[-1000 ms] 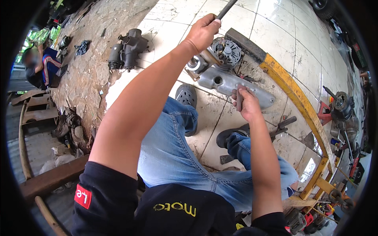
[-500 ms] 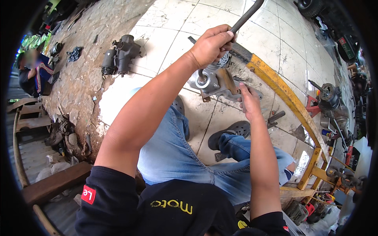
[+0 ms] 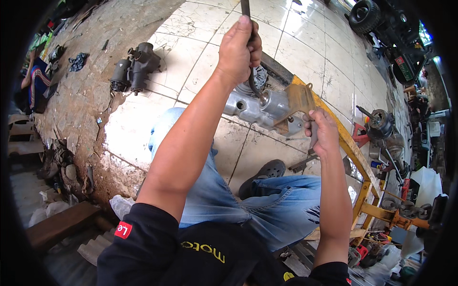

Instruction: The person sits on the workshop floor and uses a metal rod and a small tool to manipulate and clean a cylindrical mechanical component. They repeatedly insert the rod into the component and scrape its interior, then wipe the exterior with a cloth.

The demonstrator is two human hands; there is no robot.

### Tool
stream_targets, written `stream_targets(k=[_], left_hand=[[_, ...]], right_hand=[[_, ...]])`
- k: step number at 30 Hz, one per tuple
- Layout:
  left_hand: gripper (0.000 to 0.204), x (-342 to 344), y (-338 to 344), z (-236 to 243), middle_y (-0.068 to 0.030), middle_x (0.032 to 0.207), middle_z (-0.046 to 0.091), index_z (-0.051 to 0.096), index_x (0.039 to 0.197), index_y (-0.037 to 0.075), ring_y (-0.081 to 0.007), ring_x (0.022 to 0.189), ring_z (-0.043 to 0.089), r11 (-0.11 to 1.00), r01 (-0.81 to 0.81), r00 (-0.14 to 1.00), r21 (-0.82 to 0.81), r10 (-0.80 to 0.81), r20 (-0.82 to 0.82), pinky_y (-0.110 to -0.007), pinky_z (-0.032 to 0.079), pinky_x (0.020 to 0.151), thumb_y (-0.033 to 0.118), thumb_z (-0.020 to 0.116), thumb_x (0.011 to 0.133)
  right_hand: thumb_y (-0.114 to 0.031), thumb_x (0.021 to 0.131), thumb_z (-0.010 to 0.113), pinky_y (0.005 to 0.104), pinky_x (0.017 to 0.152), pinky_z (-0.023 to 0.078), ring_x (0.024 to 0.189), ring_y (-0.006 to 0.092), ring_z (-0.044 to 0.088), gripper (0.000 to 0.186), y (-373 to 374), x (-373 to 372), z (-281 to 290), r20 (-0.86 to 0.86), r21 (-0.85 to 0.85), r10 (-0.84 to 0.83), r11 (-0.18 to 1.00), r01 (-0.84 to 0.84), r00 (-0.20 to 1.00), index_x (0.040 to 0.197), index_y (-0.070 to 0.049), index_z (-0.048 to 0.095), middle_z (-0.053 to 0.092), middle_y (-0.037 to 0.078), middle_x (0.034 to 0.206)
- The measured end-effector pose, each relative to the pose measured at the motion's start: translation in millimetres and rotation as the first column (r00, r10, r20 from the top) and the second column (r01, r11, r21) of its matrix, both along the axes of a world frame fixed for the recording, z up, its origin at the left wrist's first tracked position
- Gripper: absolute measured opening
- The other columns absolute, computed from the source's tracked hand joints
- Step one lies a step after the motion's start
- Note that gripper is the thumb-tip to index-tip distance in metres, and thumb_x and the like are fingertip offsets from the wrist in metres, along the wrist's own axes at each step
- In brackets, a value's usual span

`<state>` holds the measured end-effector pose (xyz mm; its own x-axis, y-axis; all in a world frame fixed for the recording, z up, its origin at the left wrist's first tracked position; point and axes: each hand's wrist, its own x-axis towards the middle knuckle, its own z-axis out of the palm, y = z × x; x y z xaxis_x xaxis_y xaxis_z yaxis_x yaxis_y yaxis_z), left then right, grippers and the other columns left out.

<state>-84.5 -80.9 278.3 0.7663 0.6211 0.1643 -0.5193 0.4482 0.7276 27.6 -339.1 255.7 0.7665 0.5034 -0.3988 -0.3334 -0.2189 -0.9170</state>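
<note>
Silver cylindrical housing (image 3: 275, 103) with a brown bracket (image 3: 299, 97) is between both hands, over an engine cover (image 3: 247, 110). The left hand (image 3: 237, 52)'s grip wraps a bent dark bar (image 3: 245, 7) reaching the housing; the right hand (image 3: 325, 131)'s grip clasps a dark flat piece (image 3: 314, 137).

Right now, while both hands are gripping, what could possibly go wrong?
The dark bar in the bare left hand might slip, letting the silver cylinder at its bent end turn or swing. The bare right hand, gripping a flat grey piece close to the brown bracket, could be pinched or scraped. If dropped, the cylinder could mark the silver cover or hit the nearby shoe.
</note>
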Motion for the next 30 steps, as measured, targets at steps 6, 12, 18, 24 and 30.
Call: stream_targets(k=[6, 12, 18, 24, 30], left_hand=[[0.045, 9.6, 18.3, 2.9, 0.0041, 0.062, 0.031, 0.046, 0.088, 0.015, -0.0093, 0.049, 0.025, 0.976, -0.146, 0.989, -0.162, 0.149, 0.005, -0.026, 0.022, 0.045, 0.058, 0.040, 0.101], [0.059, 21.3, -5.3, -11.6, -0.0031, 0.074, 0.049, 0.051, 0.096, 0.011, -0.0156, 0.066, 0.047, 0.977, -0.180, 0.979, -0.118, 0.166, -0.119, -0.028, 0.041, 0.060, 0.070, 0.039, 0.094], [0.062, 26.6, -31.6, -19.7, 0.0048, 0.056, 0.022, 0.031, 0.074, 0.018, -0.0088, 0.045, 0.019, 0.984, -0.046, 0.983, -0.171, 0.013, -0.185, -0.028, 0.017, 0.041, 0.077, 0.035, 0.090], [0.065, 25.1, -47.9, 10.2, -0.0022, 0.054, 0.040, 0.044, 0.077, 0.008, -0.0112, 0.041, 0.035, 0.962, -0.103, 0.982, 0.254, 0.138, -0.126, -0.028, 0.030, 0.038, 0.071, 0.038, 0.094], [0.066, 13.6, -26.7, 1.1, -0.0032, 0.052, 0.044, 0.048, 0.073, 0.007, -0.0113, 0.043, 0.041, 0.877, -0.216, 0.938, 0.429, 0.309, -0.159, -0.027, 0.032, 0.038, 0.068, 0.036, 0.096]], right_hand=[[-0.015, 0.088, 0.064, 0.0256, 0.052, 0.044, 0.064, 0.0133, 0.059, 0.016, -5.1, -7.8, 21.5, 0.074, 0.120, -0.111, 0.987, 0.102, 0.991, 0.098, -0.003, 0.060, 0.064, 0.008, 0.081], [-0.013, 0.088, 0.063, 0.0247, 0.050, 0.042, 0.065, 0.0133, 0.059, 0.016, -6.3, -7.7, 21.2, 0.019, 0.172, -0.156, 0.973, 0.151, 0.988, 0.100, -0.003, 0.059, 0.063, 0.008, 0.081], [-0.015, 0.090, 0.062, 0.0243, 0.050, 0.042, 0.066, 0.0129, 0.058, 0.019, -21.0, 16.6, 5.8, -0.032, 0.023, -0.093, 0.995, 0.094, 0.995, 0.103, -0.001, 0.058, 0.063, 0.009, 0.086], [-0.018, 0.091, 0.059, 0.0260, 0.058, 0.048, 0.072, 0.0144, 0.059, 0.025, -22.3, 21.2, 6.0, 0.336, -0.138, -0.156, 0.967, 0.213, 0.929, 0.108, 0.001, 0.057, 0.065, 0.011, 0.094], [-0.018, 0.088, 0.062, 0.0312, 0.069, 0.049, 0.078, 0.0187, 0.062, 0.026, 3.2, -4.4, 19.1, 0.571, -0.349, 0.235, 0.937, -0.027, 0.787, 0.105, 0.002, 0.062, 0.067, 0.013, 0.094]])
